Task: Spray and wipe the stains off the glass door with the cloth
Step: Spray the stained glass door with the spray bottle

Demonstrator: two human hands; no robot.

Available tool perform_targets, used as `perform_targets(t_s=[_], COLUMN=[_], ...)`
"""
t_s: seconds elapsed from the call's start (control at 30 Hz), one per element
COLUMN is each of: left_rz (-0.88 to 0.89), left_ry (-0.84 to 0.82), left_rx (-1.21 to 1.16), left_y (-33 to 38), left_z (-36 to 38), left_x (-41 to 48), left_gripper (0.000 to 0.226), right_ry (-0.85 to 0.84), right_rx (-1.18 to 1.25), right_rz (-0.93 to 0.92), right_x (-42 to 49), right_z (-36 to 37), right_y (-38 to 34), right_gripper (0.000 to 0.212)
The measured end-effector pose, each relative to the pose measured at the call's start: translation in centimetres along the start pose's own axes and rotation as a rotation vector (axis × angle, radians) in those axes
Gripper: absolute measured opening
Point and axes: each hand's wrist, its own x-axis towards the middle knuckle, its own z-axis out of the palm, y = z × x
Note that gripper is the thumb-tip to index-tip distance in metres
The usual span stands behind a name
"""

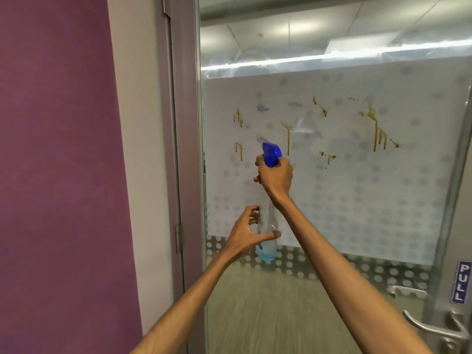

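The glass door [357,195] carries a frosted dotted band with several brown drip stains [378,134] and faint blue smears across its upper part. A clear spray bottle [267,241] with a blue trigger head [272,153] and a little blue liquid at its bottom is held upright in front of the glass. My right hand [274,178] grips the bottle's neck just under the trigger head. My left hand [249,231] curls round the bottle's lower body, thumb across its front. No cloth is in view.
A grey door frame [184,149] with a hinge runs down the left of the glass, beside a purple wall [58,175]. A metal lever handle [431,328] and a blue PULL sign [462,282] sit at the lower right.
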Motion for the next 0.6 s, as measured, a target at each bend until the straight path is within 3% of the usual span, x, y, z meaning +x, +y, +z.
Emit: perform_targets(t_s=[0.2, 0.33, 0.43, 0.6], left_rz=[0.105, 0.22, 0.342, 0.493], left_ry=[0.054, 0.295, 0.486, 0.59], left_rx=[-0.076, 0.073, 0.163, 0.404], left_y=[0.5, 1.0, 1.6, 2.3], left_z=[-6.1, -11.0, -14.6, -18.4], left_x=[6.5, 11.6, 15.8, 21.4], left_gripper=[0.05, 0.049, 0.035, 0.042], right_ry=[0.061, 0.106, 0.125, 0.166], right_rx=[-0.018, -0.041, -0.062, -0.104], right_rz=[-0.04, -0.036, -0.065, -0.136], right_x=[5.5, 8.4, 10.2, 11.6], right_z=[5.0, 7.2, 8.1, 9.4], right_y=[-3.4, -6.0, -7.6, -8.9], right_gripper=[0.024, 0.024, 0.02, 0.021])
